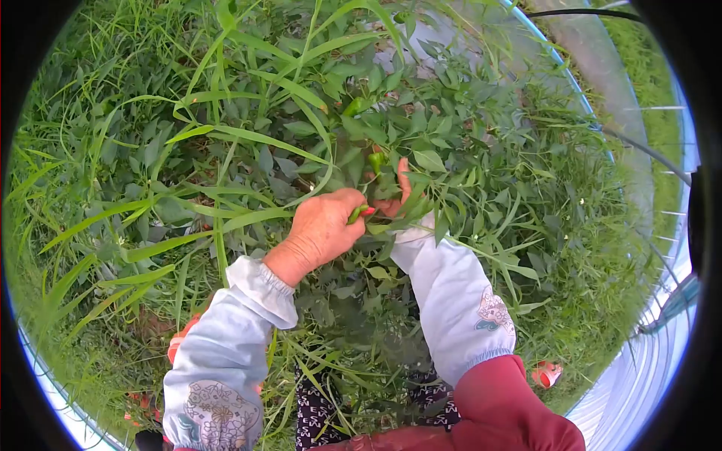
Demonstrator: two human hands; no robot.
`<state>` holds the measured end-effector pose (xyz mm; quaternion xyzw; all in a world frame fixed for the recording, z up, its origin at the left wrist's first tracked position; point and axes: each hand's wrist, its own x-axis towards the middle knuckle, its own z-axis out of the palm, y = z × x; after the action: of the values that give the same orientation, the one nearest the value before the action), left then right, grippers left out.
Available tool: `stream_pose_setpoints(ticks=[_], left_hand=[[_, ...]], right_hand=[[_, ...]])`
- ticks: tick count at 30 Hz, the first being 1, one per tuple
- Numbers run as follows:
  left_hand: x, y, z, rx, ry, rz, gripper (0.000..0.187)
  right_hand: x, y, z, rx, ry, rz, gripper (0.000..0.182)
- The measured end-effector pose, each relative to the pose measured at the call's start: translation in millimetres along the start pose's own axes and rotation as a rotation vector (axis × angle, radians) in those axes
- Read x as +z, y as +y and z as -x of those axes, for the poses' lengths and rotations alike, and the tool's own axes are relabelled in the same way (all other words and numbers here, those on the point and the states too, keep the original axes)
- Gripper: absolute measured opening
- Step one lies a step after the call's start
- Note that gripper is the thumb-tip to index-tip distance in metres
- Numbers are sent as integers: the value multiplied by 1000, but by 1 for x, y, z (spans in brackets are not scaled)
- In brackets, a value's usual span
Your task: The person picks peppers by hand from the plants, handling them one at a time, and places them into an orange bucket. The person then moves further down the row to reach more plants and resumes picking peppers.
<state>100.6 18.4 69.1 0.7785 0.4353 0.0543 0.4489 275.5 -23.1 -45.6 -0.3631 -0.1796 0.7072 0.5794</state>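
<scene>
My left hand [320, 229] is closed around a small pepper [359, 214], green with a red tip, that pokes out between thumb and fingers. Just right of it, my right hand [398, 192] reaches in among the leaves; its fingers point up beside a green pepper [377, 161] on the plant, and leaves cover much of the hand. Whether it grips anything is hidden. Higher up, another green pepper [353, 107] hangs among the foliage. Pale sleeve covers wrap both forearms.
Dense pepper plants and long grass blades [256, 139] surround both hands. A blue-edged clear sheet [560, 60] and thin poles [647, 154] run along the right side. A red and white shoe [547, 374] shows at the lower right.
</scene>
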Motion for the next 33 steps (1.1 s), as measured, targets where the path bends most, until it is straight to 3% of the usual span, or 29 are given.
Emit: stream_pose_setpoints(ticks=[2,4,6,10,12,16,18,19,20,22,24,26,28,30,33], left_hand=[[24,4,0,111,-6,-45,19],[40,10,1,124,-9,-46,18],[51,13,5,139,-18,-45,17],[54,12,17,115,-93,-65,19],[58,6,25,103,-127,-73,23],[76,8,34,79,-232,-137,26],[109,-6,43,255,-161,-321,32],[132,-15,43,-144,-418,484,33],[154,-23,42,-690,-359,1218,34],[166,-18,48,31,-109,563,27],[163,-13,51,93,-87,440,28],[156,-9,54,90,-82,393,28],[147,-3,57,90,-53,331,29],[131,4,66,86,-9,238,29],[94,16,86,76,80,43,30]], right_hand=[[-24,-2,6,184,213,-276,43],[-41,-8,15,351,220,-161,38],[-31,2,24,226,457,-177,31],[-66,-19,65,-171,39,1029,25],[-54,-26,80,-273,-87,1316,24],[30,-94,109,127,552,1299,34],[98,-142,111,-57,545,1239,38],[124,-159,109,-172,498,1125,38],[145,-169,106,-282,448,1009,39],[175,-170,87,-100,140,622,40],[175,-133,55,-134,-155,1173,40],[168,-87,30,-63,-4,1686,47],[155,-59,9,196,-24,1795,46],[138,-43,9,182,-99,1780,47],[136,-44,21,116,-30,1720,45]])
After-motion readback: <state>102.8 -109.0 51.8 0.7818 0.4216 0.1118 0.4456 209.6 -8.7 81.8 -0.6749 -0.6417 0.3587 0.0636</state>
